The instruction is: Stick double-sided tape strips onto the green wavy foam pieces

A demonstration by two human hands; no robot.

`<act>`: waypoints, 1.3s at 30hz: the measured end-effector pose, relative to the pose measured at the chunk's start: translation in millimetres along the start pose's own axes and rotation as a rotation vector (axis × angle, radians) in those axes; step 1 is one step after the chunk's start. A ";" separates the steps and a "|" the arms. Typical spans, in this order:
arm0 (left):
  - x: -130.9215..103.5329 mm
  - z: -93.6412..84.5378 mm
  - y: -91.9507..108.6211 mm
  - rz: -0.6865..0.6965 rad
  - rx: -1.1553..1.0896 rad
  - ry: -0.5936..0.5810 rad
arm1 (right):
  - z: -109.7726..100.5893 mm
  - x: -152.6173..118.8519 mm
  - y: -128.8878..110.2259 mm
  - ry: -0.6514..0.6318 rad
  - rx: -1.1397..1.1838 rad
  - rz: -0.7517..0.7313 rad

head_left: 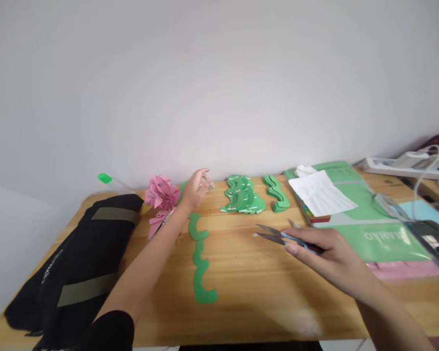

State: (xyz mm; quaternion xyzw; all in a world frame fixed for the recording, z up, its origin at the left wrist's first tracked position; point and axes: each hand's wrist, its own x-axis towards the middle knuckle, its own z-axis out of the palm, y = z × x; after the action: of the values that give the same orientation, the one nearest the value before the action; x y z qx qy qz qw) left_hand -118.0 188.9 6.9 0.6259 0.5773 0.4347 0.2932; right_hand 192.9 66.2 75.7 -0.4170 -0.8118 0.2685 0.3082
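Observation:
My left hand (197, 189) reaches to the back of the table, its fingers curled at a small clear, whitish thing (211, 184) too indistinct to name. Below that wrist lies a wavy green paper strip (200, 258), flat on the wood. In my right hand (329, 253) is a pair of small thread snips (278, 235) with blue handles. Their blades are apart and point left, near a tiny white scrap (255, 235). A fanned stack of wavy green paper pieces (239, 194) with white edges lies at the back, beside a neater green stack (276, 194).
Pink paper flowers (162, 192) and a black cloth bag (91, 243) lie to the left. A green plastic packet (384, 239) holds a white paper sheet (318, 193) on top. Farther right are a power strip (395, 165) and a dark phone-like device (431, 236). A wall (219, 87) borders the table.

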 end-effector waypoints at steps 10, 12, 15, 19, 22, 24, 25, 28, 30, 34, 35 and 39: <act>-74.7 -2.9 29.6 -0.067 -0.010 -0.101 | 1.5 -8.3 4.0 0.080 -0.016 0.061; -95.3 -2.9 39.3 -0.178 -0.110 -0.149 | 4.2 -10.9 4.6 0.114 -0.040 0.070; -113.2 -1.8 43.5 -0.125 -0.022 -0.221 | 8.0 -13.3 3.3 0.117 -0.060 0.047; -107.6 -2.3 30.4 0.021 0.185 -0.248 | 11.4 -15.4 0.0 0.100 -0.035 0.018; -82.1 -3.2 13.6 0.062 0.223 -0.252 | 12.7 -16.6 -0.9 0.086 -0.028 0.017; -60.6 -3.0 2.6 0.067 0.255 -0.268 | 13.2 -16.8 -0.6 0.068 -0.023 0.016; -50.8 -2.7 -2.4 0.055 0.269 -0.275 | 13.4 -16.8 -0.3 0.069 -0.023 0.012; -33.6 -2.3 -13.2 -0.004 0.291 -0.280 | 13.8 -17.7 0.3 0.088 -0.027 0.004; -34.1 -3.8 -16.0 -0.034 0.279 -0.270 | 14.3 -19.5 0.6 0.101 -0.033 0.000; -55.0 -12.1 -4.5 -0.087 0.186 -0.223 | 16.9 -22.9 2.6 0.147 -0.079 -0.016; -63.4 -14.4 3.0 -0.103 0.148 -0.212 | 18.0 -23.2 3.4 0.160 -0.094 -0.031; -105.7 -19.6 50.7 -0.244 -0.092 -0.246 | 22.4 -22.5 5.1 0.216 -0.171 -0.148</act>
State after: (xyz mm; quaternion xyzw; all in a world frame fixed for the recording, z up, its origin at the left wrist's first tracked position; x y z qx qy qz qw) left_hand -106.9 74.8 38.1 0.5854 0.5885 0.3419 0.4405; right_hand 189.7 45.8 51.0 -0.4071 -0.8225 0.1285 0.3759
